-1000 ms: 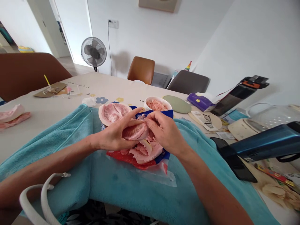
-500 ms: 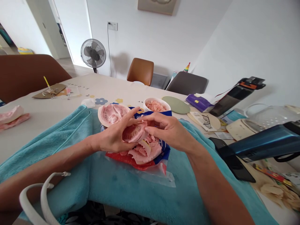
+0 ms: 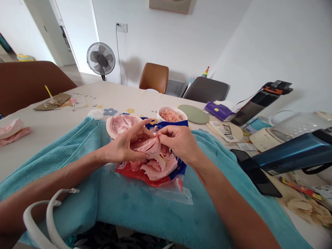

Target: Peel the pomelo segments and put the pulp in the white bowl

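My left hand (image 3: pixel 129 142) is wrapped round a pink pomelo segment (image 3: pixel 148 146), thumb below and fingers above. At its upper right end, my right hand (image 3: pixel 178 141) pinches the membrane between thumb and forefinger. Under both hands lie torn peel and membrane pieces (image 3: pixel 160 168) on a red and blue plastic bag (image 3: pixel 135 175). A larger pomelo portion in its pale rind (image 3: pixel 120 123) sits behind my left hand. Just beyond the bag stands a white bowl (image 3: pixel 183 117) holding pink pulp pieces.
A teal towel (image 3: pixel 145 211) covers the near table edge. Right of it are a phone (image 3: pixel 261 181), a blue bottle (image 3: pixel 290 152), a dark bottle (image 3: pixel 250 107), a purple tissue pack (image 3: pixel 220 110) and a green mat (image 3: pixel 194 114). More peel (image 3: pixel 12 131) lies far left.
The pomelo segment has been turned so its cut face shows less. My right fingers have closed into a tighter pinch at its end. The view has shifted slightly.
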The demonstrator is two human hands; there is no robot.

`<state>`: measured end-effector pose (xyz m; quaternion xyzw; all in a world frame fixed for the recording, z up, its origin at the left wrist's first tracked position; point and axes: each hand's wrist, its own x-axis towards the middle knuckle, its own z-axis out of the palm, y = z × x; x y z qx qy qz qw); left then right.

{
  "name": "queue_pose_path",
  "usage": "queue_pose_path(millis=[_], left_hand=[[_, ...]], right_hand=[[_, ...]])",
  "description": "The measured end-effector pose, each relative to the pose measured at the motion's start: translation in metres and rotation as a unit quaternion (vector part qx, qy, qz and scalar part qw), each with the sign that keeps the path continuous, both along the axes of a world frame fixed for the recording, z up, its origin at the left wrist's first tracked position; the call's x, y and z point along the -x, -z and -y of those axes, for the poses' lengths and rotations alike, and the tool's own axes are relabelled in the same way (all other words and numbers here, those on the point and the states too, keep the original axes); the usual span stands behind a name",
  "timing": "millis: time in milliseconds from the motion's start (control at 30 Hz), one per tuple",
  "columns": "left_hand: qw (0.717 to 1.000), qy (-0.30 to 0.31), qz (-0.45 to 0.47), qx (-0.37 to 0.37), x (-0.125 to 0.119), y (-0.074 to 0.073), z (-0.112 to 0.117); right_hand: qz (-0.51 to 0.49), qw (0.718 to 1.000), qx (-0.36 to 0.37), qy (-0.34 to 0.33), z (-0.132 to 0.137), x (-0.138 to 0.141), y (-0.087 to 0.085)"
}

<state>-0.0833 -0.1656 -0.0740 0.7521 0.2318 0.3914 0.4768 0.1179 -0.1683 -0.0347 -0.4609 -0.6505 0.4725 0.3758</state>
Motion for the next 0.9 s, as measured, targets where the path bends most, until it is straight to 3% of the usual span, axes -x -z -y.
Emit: queue_pose_path(millis=[133,233,467,567,667,767,900], left_hand=[[0.999,-0.012,-0.007,-0.044,-0.001,-0.003,0.002],[0.995,-0.015,-0.012,-0.100,-0.001,-0.003,0.001],[0.991,-0.036,-0.018,-0.127,-0.002,0.001,-0.004],[0.986,-0.092,-0.030,-0.133,-0.002,0.000,-0.004],[0.989,-0.130,-0.012,-0.068,-0.003,-0.001,0.001],[0.989,-0.116,0.038,0.079,-0.007,-0.001,0.007],[0.952,-0.061,0.144,0.263,-0.013,-0.003,0.012]], right_hand=[[-0.087,0.991,0.093,0.031,0.000,0.004,0.001],[-0.116,0.987,0.102,0.046,0.002,0.004,-0.001],[-0.077,0.988,-0.067,0.113,0.015,0.010,-0.008],[-0.036,0.982,-0.135,0.131,0.025,0.014,-0.012],[-0.006,0.962,-0.220,0.160,0.034,0.018,-0.013],[0.045,0.930,-0.325,0.168,0.041,0.022,-0.008],[0.118,0.860,-0.467,0.168,0.045,0.024,0.001]])
